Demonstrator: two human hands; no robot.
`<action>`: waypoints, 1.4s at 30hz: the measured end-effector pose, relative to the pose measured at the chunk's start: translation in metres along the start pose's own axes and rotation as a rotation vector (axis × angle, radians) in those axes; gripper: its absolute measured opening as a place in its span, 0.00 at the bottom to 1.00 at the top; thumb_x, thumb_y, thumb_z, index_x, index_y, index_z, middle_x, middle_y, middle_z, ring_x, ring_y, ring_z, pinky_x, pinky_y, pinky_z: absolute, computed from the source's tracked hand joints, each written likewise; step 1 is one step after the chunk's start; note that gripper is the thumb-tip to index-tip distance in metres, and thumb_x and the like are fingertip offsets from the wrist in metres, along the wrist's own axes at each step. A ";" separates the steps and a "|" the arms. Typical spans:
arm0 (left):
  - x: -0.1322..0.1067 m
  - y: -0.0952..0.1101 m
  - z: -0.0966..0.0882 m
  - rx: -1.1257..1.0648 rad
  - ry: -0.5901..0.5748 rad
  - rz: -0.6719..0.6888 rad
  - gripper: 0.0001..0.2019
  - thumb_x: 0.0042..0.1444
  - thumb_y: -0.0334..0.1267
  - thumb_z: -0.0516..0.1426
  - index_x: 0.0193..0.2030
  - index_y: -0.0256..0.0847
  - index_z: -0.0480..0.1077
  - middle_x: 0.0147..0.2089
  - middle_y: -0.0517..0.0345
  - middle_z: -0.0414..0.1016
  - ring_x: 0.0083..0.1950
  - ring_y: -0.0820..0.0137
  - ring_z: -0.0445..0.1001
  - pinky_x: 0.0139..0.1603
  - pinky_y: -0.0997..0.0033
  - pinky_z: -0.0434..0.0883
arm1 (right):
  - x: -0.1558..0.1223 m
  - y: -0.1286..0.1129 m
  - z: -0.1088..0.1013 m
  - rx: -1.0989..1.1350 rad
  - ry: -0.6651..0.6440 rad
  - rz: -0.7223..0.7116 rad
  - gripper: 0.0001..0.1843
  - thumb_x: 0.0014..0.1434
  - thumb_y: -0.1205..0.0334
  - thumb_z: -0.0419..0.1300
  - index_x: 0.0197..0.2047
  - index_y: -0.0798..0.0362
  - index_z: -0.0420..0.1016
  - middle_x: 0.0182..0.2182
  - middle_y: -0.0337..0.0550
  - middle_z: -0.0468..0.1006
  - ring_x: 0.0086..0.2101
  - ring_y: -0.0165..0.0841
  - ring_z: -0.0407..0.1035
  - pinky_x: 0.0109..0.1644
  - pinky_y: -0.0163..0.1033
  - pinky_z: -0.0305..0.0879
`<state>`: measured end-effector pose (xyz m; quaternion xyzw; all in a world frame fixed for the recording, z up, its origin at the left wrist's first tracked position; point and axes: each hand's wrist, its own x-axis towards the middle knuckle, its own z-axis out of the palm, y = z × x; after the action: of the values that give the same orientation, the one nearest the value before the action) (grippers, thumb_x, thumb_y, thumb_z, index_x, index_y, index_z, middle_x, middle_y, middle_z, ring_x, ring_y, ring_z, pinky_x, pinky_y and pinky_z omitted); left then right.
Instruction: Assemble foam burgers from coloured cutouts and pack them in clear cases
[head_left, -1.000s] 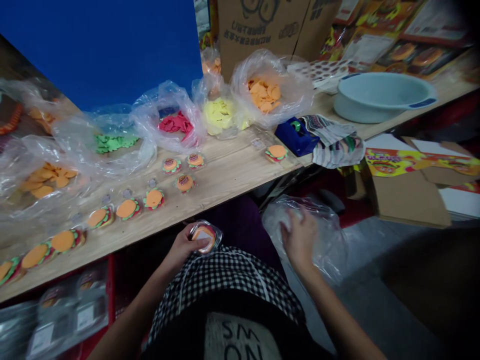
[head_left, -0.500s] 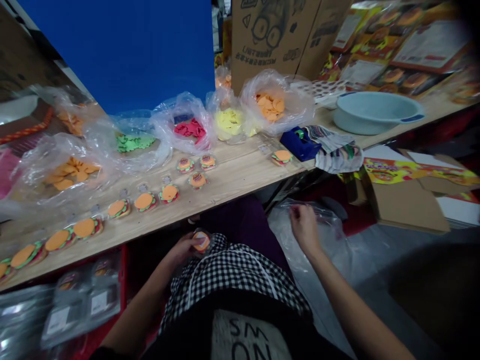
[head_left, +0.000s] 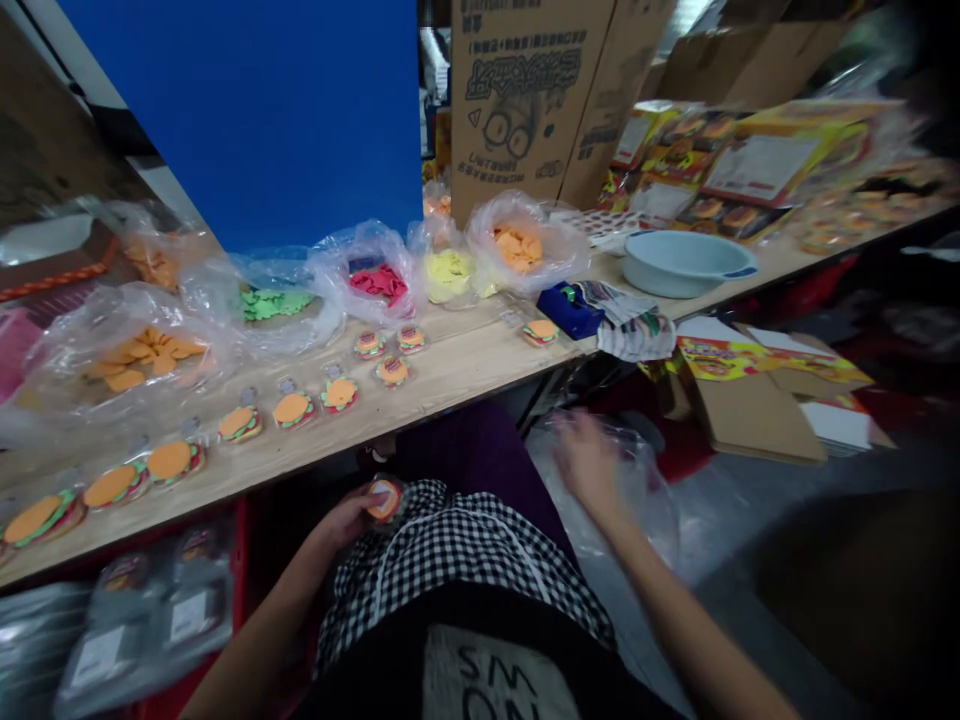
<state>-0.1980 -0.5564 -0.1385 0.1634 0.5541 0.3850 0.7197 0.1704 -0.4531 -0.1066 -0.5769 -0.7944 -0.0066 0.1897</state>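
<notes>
My left hand (head_left: 346,520) is closed around a small clear-wrapped burger toy (head_left: 385,499), held low in front of my checked apron below the table edge. My right hand (head_left: 589,466) is blurred by motion; it rests on or in a large clear plastic bag (head_left: 645,490) beside my knee, and its fingers cannot be read. On the wooden table (head_left: 465,365) lie several small burger-shaped foam pieces (head_left: 292,408) in a loose row.
Clear bags of orange (head_left: 135,352), green (head_left: 271,302), red (head_left: 381,280) and yellow (head_left: 450,272) foam shapes line the table's back. A blue tape dispenser (head_left: 570,308), a pale blue basin (head_left: 686,262), cardboard boxes (head_left: 525,90) and flat cartons (head_left: 750,415) stand to the right.
The camera has tilted up and back. My right hand has shifted slightly left over the plastic bag and is now blurred. My left hand keeps hold of the wrapped burger toy.
</notes>
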 end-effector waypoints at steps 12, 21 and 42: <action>-0.065 0.033 0.026 -0.024 0.125 0.432 0.27 0.30 0.31 0.65 0.43 0.38 0.66 0.35 0.57 0.73 0.35 0.68 0.72 0.38 0.71 0.69 | -0.012 -0.029 -0.011 0.044 -0.349 0.113 0.16 0.56 0.54 0.48 0.33 0.54 0.72 0.36 0.53 0.72 0.41 0.43 0.63 0.42 0.48 0.52; -0.088 0.033 -0.003 -0.155 0.139 0.634 0.28 0.33 0.32 0.64 0.46 0.42 0.66 0.38 0.58 0.72 0.36 0.71 0.70 0.38 0.75 0.69 | -0.017 -0.040 -0.013 0.445 -0.089 0.128 0.13 0.55 0.53 0.50 0.31 0.52 0.68 0.28 0.40 0.72 0.32 0.33 0.65 0.37 0.37 0.56; -0.044 0.041 0.028 0.032 0.360 0.279 0.22 0.38 0.35 0.64 0.43 0.39 0.65 0.35 0.56 0.74 0.30 0.70 0.73 0.30 0.73 0.70 | 0.022 -0.012 0.044 0.666 -0.361 -0.070 0.10 0.51 0.55 0.54 0.36 0.49 0.69 0.33 0.38 0.74 0.38 0.35 0.66 0.45 0.43 0.57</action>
<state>-0.1912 -0.5564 -0.0724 0.1785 0.6518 0.4948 0.5463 0.1412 -0.4271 -0.1380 -0.4480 -0.7930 0.3472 0.2236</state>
